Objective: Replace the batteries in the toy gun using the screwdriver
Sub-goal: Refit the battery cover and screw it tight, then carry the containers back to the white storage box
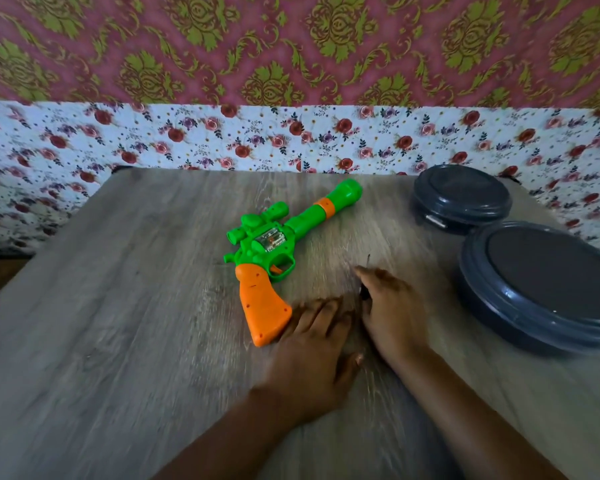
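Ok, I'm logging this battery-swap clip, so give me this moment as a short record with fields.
toy: green and orange plastic toy gun lying flat on the grey wood-grain table, barrel pointing away to the right
left hand: left hand flat on the table, fingertips at the orange grip
right hand: right hand curled round a thin dark screwdriver, its tip pointing away
containers: two round dark grey lidded containers at the table's right
battery cover: not visible

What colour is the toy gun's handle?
Orange; the toy gun's handle shows clearly in the head view.
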